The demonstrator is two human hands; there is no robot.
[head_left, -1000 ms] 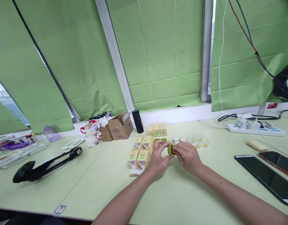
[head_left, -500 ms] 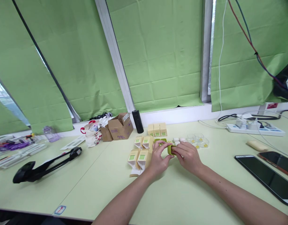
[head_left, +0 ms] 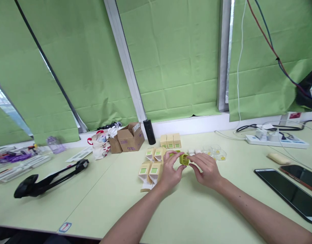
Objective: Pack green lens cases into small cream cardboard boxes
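Note:
Above the table, a small olive-green plastic case [head_left: 184, 159] is tilted so that its hollow inside shows. My left hand [head_left: 171, 171] grips the case from the left between thumb and fingers. On the other side, my right hand [head_left: 206, 170] pinches its right edge with thumb and fingertips. Another green piece behind my left fingers is mostly hidden. Left of my hands stand open cardboard boxes with green labels [head_left: 154, 171]. Small white pieces [head_left: 194, 151] and clear plastic cups with yellow centres [head_left: 214, 152] lie behind my right hand.
Closed small boxes [head_left: 170, 140] stand at the back beside a black cylinder [head_left: 149, 132] and a brown carton [head_left: 131, 137]. A power strip [head_left: 276, 140] and phones [head_left: 288, 193] lie on the right. A black headset-like strap [head_left: 51, 179] lies on the left.
My right fingers have drawn back from inside the green case to its right edge. The case has turned, and its hollow inside shows more.

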